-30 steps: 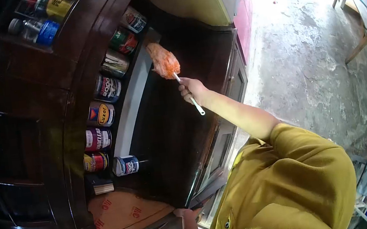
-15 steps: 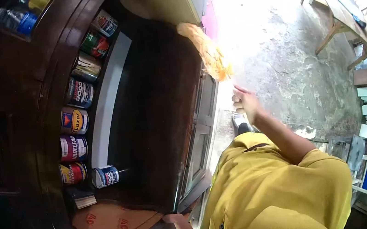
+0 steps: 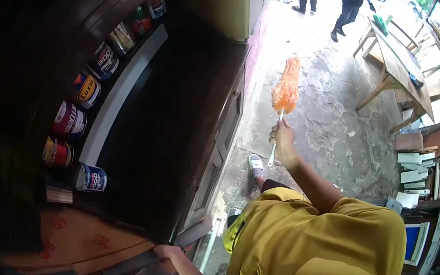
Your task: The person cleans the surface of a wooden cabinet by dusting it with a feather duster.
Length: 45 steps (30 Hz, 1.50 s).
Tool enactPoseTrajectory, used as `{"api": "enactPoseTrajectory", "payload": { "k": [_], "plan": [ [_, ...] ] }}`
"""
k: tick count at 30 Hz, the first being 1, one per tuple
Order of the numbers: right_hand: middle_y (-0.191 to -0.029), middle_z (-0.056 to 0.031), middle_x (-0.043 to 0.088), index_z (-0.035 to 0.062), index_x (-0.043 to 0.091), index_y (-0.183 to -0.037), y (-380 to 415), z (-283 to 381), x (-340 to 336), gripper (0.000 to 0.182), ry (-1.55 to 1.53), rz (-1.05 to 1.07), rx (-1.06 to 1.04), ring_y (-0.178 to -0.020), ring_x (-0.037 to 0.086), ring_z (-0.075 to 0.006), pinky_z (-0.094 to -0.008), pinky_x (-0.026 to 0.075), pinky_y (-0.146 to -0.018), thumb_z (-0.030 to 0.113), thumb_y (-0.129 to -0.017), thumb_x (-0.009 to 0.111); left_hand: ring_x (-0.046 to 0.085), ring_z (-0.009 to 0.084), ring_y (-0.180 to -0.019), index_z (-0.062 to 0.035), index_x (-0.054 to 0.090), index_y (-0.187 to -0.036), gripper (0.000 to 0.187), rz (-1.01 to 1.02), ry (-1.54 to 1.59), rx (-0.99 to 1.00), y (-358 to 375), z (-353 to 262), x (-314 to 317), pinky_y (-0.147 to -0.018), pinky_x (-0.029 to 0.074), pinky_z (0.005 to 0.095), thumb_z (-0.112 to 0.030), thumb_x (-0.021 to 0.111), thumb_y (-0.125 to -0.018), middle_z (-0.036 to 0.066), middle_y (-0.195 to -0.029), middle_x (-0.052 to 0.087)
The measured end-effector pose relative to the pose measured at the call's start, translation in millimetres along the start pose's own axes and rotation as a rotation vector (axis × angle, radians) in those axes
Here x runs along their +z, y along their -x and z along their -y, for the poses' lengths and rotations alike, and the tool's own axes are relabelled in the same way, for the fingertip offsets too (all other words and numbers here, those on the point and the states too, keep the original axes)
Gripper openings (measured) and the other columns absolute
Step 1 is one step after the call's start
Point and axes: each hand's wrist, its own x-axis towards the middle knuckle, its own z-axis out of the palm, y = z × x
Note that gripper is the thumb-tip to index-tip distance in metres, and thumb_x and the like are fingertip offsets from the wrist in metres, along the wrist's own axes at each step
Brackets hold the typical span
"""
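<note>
My right hand (image 3: 284,141) grips the white handle of an orange duster (image 3: 286,86), held out over the concrete floor to the right of a dark wooden cabinet (image 3: 173,116). The duster's fluffy head points up and away from the cabinet. My left hand (image 3: 166,251) rests on the near edge of the cabinet, beside a sheet of brown cardboard (image 3: 78,239). I wear a yellow shirt.
Several paint tins (image 3: 90,178) line the shelf at the cabinet's back. Two people (image 3: 349,1) walk at the far end of the floor. A wooden table (image 3: 396,64) stands at right, with stacked books and boards (image 3: 430,171) below it.
My right hand swung the duster off the cabinet top and out to the right over the floor. My view shifted rightward and the cabinet now sits farther left.
</note>
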Motion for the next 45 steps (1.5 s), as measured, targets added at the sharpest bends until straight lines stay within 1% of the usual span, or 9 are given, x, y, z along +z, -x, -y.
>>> {"api": "enactPoseTrajectory", "payload": {
  "k": [6,9,12,22,26,28,31,40,45],
  "plan": [
    [-0.063,0.0066,0.04,0.0105,0.057,-0.118,78.6,-50.3,-24.2,0.022,0.375,0.358,-0.106,-0.044,0.033,-0.0038,-0.0216,0.024,-0.038,0.016,-0.1,0.046,0.058,0.0208,-0.092,-0.0007,0.058,-0.098,0.036,-0.284,0.033,-0.021,22.6,-18.7,-1.3,-0.08,0.045,0.0329,-0.035,0.051,-0.093,0.016,-0.1,0.063],
    [-0.062,0.0078,0.039,0.0108,0.054,-0.131,124.9,-44.9,-13.2,0.034,0.554,0.736,0.18,-0.048,0.032,-0.0036,-0.0206,0.025,-0.04,0.012,-0.098,0.051,0.057,0.0217,-0.094,-0.0009,0.058,-0.101,0.035,-0.297,0.051,-0.03,47.1,-32.2,-9.6,-0.081,0.044,0.0331,-0.034,0.05,-0.093,0.016,-0.103,0.062],
    [-0.066,0.0085,0.04,0.0119,0.06,-0.111,93.0,-34.3,-18.0,0.017,0.442,0.879,0.622,-0.048,0.031,-0.0019,-0.02,0.022,-0.039,0.013,-0.095,0.053,0.057,0.023,-0.096,-0.0013,0.059,-0.105,0.035,-0.213,0.129,-0.011,63.9,-46.5,-10.9,-0.084,0.044,0.0333,-0.032,0.048,-0.093,0.016,-0.107,0.061],
    [-0.06,0.0065,0.039,0.0162,0.049,-0.083,15.7,-1.9,67.6,0.017,0.494,0.345,-0.016,-0.043,0.03,-0.0027,-0.0205,0.02,-0.035,0.016,-0.099,0.043,0.054,0.0282,-0.109,0.0025,0.056,-0.123,0.044,0.185,0.449,-0.132,50.8,-46.6,-5.6,-0.093,0.044,0.0368,-0.026,0.038,-0.095,0.014,-0.129,0.055],
    [-0.064,0.0059,0.047,0.0101,0.057,-0.129,83.7,-70.1,60.3,0.041,0.86,0.9,0.143,-0.047,0.039,-0.0048,-0.0213,0.029,-0.038,0.0,-0.091,0.048,0.055,0.0254,-0.105,0.0088,0.056,-0.117,0.042,-0.042,0.141,-0.024,37.6,-17.4,-2.1,-0.09,0.043,0.0341,-0.023,0.04,-0.095,0.018,-0.125,0.057],
    [-0.065,0.0053,0.045,0.0142,0.055,-0.134,117.6,-79.2,64.4,0.04,0.929,1.181,0.637,-0.048,0.038,-0.0044,-0.0207,0.029,-0.039,0.008,-0.095,0.053,0.058,0.0251,-0.101,0.004,0.061,-0.116,0.041,-0.056,0.244,-0.093,64.9,-48.7,-3.2,-0.086,0.047,0.0356,-0.027,0.042,-0.096,0.015,-0.119,0.062],
    [-0.066,0.005,0.046,0.0158,0.055,-0.133,114.6,-51.0,90.8,0.037,1.055,1.202,0.693,-0.048,0.035,-0.0033,-0.0195,0.026,-0.039,0.011,-0.096,0.054,0.059,0.0246,-0.099,0.0046,0.062,-0.116,0.041,-0.067,0.195,-0.082,61.0,-57.7,-10.3,-0.085,0.048,0.0355,-0.026,0.042,-0.097,0.014,-0.116,0.063],
    [-0.064,0.0044,0.04,0.0187,0.048,-0.096,-7.9,-49.5,186.4,0.011,0.136,0.558,0.249,-0.043,0.033,-0.0046,-0.0189,0.022,-0.035,0.012,-0.098,0.04,0.055,0.0202,-0.101,0.0056,0.059,-0.117,0.039,-0.013,0.236,0.076,43.0,-23.9,-13.2,-0.088,0.045,0.0341,-0.023,0.039,-0.099,0.011,-0.117,0.061],
    [-0.066,0.004,0.043,0.0163,0.053,-0.117,60.0,-58.7,168.3,0.021,0.828,1.132,0.624,-0.046,0.032,-0.0028,-0.019,0.02,-0.037,0.014,-0.098,0.045,0.055,0.0215,-0.098,0.0019,0.059,-0.118,0.038,0.051,0.151,0.22,-43.0,60.5,-42.5,-0.087,0.045,0.0358,-0.024,0.037,-0.101,0.01,-0.114,0.061]
  ]
}}
